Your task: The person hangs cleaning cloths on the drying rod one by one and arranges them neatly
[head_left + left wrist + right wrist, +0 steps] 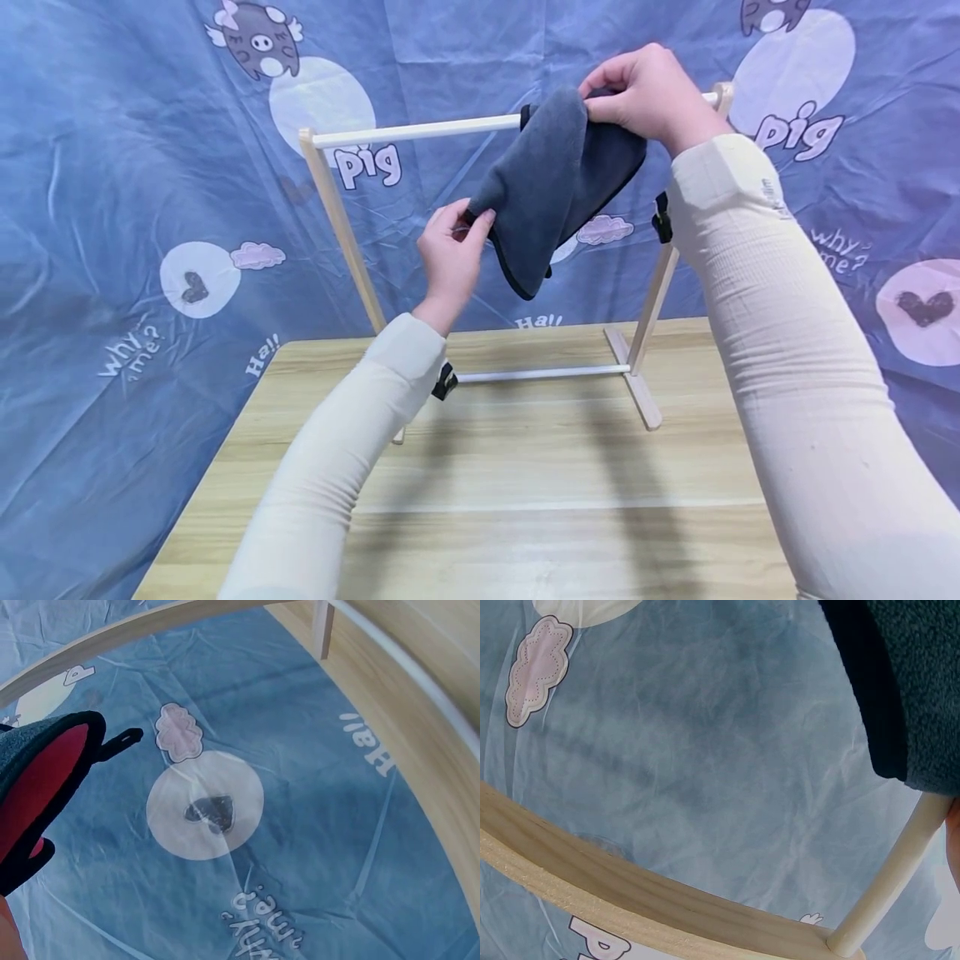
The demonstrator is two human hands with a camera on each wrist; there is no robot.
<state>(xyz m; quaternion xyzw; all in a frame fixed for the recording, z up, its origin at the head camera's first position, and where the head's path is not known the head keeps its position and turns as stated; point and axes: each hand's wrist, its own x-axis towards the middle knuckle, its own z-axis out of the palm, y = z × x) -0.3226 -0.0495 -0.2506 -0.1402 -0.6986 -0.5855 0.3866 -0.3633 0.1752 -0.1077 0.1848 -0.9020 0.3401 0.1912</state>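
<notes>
A dark grey fleece cloth piece (536,192) with black edging hangs over the upper white rod (420,132) of a rack. Its red inner side (45,772) and a small black loop (120,742) show in the left wrist view. My left hand (453,258) pinches its left corner between thumb and fingers. Higher up, at the rod, my right hand (648,96) pinches the top of the fleece. In the right wrist view a black-edged part of the fleece (930,690) covers the rod's end section. Its exact kind cannot be told.
Wooden posts (345,233) hold the rod at both sides, and a lower white rod (547,372) joins them near the wooden table (540,475). A blue printed curtain (187,167) hangs behind. Black straps (445,382) dangle by both wrists.
</notes>
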